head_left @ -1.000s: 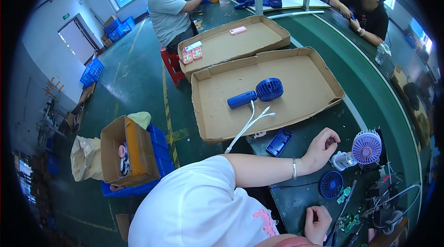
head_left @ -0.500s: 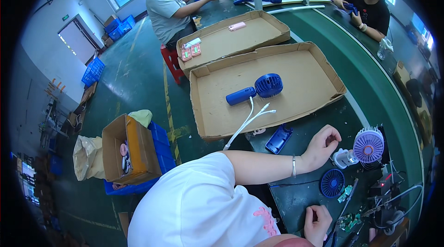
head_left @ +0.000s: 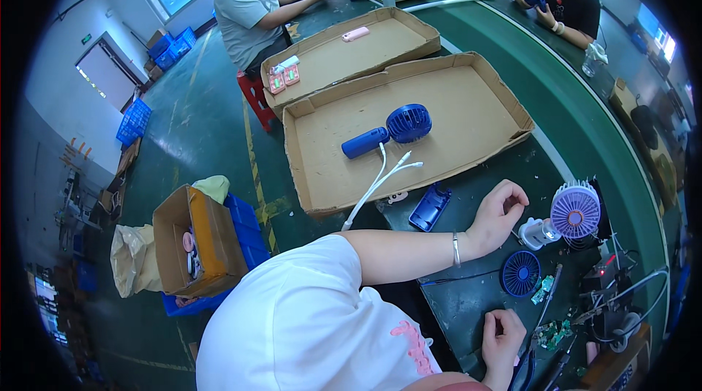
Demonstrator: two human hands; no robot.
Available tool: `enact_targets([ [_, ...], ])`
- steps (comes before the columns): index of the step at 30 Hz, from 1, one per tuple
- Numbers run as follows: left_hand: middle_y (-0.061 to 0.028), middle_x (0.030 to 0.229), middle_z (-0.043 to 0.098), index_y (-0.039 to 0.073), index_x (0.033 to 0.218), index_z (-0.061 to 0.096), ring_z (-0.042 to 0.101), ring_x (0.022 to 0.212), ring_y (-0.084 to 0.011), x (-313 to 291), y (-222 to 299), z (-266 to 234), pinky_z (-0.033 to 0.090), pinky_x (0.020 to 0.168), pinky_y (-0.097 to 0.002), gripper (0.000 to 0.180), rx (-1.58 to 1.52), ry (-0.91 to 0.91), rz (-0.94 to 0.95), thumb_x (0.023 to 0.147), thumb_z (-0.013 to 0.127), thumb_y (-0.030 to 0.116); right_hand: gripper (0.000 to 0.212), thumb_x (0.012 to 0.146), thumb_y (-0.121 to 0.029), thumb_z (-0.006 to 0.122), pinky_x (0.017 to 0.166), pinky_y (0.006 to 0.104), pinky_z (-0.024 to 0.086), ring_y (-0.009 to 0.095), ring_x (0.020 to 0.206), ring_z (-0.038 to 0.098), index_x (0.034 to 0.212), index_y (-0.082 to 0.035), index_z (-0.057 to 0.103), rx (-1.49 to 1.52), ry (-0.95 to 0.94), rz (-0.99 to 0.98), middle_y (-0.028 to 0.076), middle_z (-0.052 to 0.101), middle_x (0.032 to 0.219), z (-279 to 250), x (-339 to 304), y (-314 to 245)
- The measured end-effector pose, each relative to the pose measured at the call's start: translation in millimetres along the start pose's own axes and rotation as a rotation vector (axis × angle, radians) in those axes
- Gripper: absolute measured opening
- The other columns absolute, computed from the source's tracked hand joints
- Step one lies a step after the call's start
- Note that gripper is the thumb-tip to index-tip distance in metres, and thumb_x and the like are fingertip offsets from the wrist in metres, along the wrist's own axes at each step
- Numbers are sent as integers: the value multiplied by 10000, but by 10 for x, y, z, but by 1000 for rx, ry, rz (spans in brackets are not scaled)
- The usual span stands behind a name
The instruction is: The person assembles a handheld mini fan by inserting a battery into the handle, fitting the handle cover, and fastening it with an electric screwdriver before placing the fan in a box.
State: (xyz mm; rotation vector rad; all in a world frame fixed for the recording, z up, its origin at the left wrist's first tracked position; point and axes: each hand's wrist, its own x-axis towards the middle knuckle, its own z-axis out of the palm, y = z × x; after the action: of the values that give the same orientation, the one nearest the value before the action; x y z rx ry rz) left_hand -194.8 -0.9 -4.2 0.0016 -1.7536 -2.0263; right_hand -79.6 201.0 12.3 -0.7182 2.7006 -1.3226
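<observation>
My left hand [head_left: 499, 217] rests on the dark green table with its fingers curled in toward the thumb, and nothing shows in the gap. Right beside it stands a purple handheld fan [head_left: 575, 209] with a white lower part [head_left: 537, 234]. Nearer me, my right hand [head_left: 503, 340] lies on the table, its fingers likewise bent to the thumb and no object visible in them. Dark-handled pliers [head_left: 525, 370] lie next to that hand, along with green circuit boards [head_left: 553, 334]. Between the hands and farther right is a round blue fan grille [head_left: 521, 274]. An open blue casing half [head_left: 430, 208] sits beyond my left forearm.
A cardboard tray [head_left: 322, 190] holds a blue handheld fan [head_left: 408, 124] beside a white branching cable [head_left: 376, 186]. Behind it is another tray [head_left: 395, 21]. Wired equipment [head_left: 607, 277] stands at right. Two people at the far tables handle blue parts. A cardboard box [head_left: 228, 245] stands left.
The whole view has shifted, so things sit slightly farther left and higher. The person at far left now has both hands on a blue part. My hands keep nearly the same pose.
</observation>
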Motion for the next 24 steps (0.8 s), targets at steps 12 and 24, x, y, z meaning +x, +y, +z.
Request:
enact_targets([
  [12, -18, 929, 521, 36, 923, 559, 524, 824, -87, 10, -6, -18, 447, 738, -222, 90, -14, 5, 8, 880, 563, -43, 75, 745, -4, 686, 476, 312, 387, 207, 517, 531, 712, -6, 619, 18, 2, 10, 92, 528, 621, -8, -13, 4],
  [24, -12, 913, 523, 36, 919, 558, 517, 810, -78, 26, 41, -16, 441, 724, -219, 77, -37, 8, 4, 884, 564, -33, 96, 729, -20, 688, 451, 318, 366, 210, 481, 507, 680, -18, 606, 21, 13, -27, 81, 519, 599, 18, -24, 67],
])
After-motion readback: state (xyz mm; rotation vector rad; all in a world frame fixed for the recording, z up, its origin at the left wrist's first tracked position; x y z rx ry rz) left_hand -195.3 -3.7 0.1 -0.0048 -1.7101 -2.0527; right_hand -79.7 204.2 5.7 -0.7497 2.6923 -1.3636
